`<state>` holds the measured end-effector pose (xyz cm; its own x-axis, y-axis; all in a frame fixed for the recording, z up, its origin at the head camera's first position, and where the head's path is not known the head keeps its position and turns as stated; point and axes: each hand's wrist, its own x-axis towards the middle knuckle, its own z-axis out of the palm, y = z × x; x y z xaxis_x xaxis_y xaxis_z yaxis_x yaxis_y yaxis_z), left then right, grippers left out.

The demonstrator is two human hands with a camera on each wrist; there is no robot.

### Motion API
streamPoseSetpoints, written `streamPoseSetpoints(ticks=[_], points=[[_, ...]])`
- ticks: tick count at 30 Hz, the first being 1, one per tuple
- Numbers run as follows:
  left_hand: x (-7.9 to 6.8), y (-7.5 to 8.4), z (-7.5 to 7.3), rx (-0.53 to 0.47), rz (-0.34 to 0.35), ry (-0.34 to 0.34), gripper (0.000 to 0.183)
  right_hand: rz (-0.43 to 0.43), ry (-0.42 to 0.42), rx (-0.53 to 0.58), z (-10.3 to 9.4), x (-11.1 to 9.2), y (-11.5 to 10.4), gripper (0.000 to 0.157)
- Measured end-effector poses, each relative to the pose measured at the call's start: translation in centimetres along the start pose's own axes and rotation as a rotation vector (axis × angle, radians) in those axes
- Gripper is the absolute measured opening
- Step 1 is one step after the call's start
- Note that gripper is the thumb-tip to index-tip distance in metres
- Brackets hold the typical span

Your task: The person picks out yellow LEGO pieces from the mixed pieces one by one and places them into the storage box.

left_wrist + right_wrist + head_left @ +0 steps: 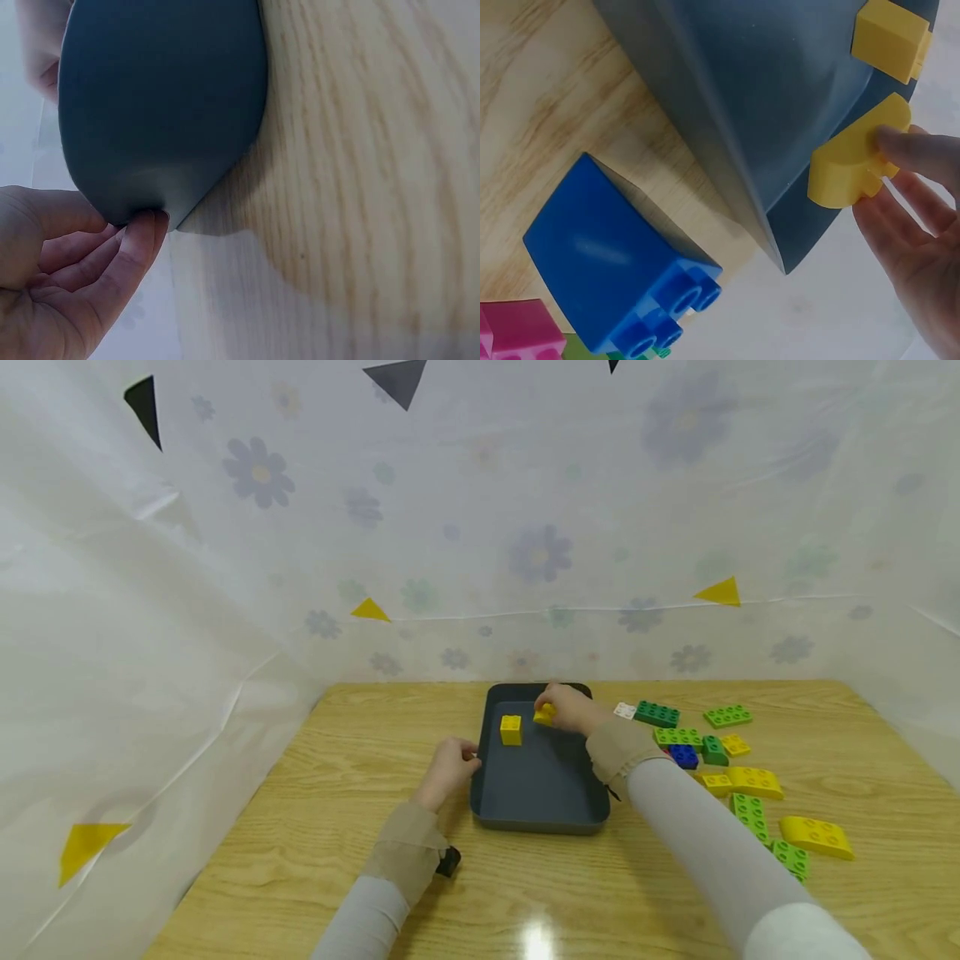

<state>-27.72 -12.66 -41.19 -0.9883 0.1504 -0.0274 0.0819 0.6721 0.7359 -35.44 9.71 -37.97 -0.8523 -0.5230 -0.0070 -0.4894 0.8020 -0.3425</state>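
Observation:
A dark grey tray (536,789) lies on the wooden table. My left hand (446,770) is at its left side; in the left wrist view the fingertips (142,229) pinch the tray's edge. Over the tray's far right part, my right hand (572,708) holds a yellow curved brick (847,165) between thumb and fingers. Most of that brick is covered by the hand in the head view. Inside the tray, to the left of the held brick, stands a yellow block-shaped brick (511,732).
Right of the tray lie loose bricks: a white one (625,710), a dark green one (657,714), a blue one (683,756), and several light green and yellow ones, including a yellow curved brick (817,837). A pink brick (525,326) shows in the right wrist view.

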Motion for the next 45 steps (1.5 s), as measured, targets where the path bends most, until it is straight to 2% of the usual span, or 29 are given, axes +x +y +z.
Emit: streamPoseSetpoints(ticks=[6,10,14,20,21,27,28,33,37,38,41,44,45], points=[[0.1,-0.3,-0.1,-0.005,0.022,0.006,0.027,-0.013,-0.054,-0.027,0.3,-0.1,-0.4,0.027],[0.1,-0.2,-0.1,-0.003,0.028,0.008,0.027,0.01,-0.125,-0.021,0.3,-0.1,-0.8,0.029],[0.0,-0.2,0.0,-0.019,0.007,-0.001,0.028,0.052,-0.184,-0.021,0.6,0.1,-1.1,0.033],[0.1,-0.2,0.1,-0.043,-0.025,-0.005,0.029,0.089,-0.226,-0.023,0.8,0.3,-1.4,0.035],[0.0,-0.4,0.1,-0.056,0.011,0.003,0.027,0.093,-0.232,-0.022,0.8,0.3,-1.5,0.036],[-0.1,-0.3,0.1,-0.052,0.023,0.005,0.027,0.089,-0.243,-0.032,0.9,0.1,-1.9,0.037],[-0.1,-0.1,0.1,-0.037,-0.012,-0.003,0.028,0.09,-0.243,-0.033,1.0,0.1,-2.0,0.037],[0.0,-0.2,0.1,-0.035,-0.01,-0.002,0.027,0.103,-0.241,-0.037,1.2,0.2,-2.0,0.037],[0.4,-0.6,0.1,-0.052,-0.005,-0.003,0.027,0.112,-0.246,-0.037,1.3,0.4,-2.0,0.037],[0.9,-1.5,0.4,-0.054,0.03,-0.001,0.026,0.114,-0.247,-0.038,1.3,0.4,-2.0,0.037],[1.0,-1.7,0.5,-0.051,0.034,-0.005,0.027,0.111,-0.25,-0.04,1.4,0.5,-1.8,0.037],[0.8,-1.4,0.4,-0.055,0.027,-0.008,0.027,0.106,-0.249,-0.044,1.4,0.5,-1.8,0.037],[0.3,-0.6,0.1,-0.052,-0.004,-0.01,0.028,0.102,-0.248,-0.045,1.4,0.5,-1.7,0.038]])
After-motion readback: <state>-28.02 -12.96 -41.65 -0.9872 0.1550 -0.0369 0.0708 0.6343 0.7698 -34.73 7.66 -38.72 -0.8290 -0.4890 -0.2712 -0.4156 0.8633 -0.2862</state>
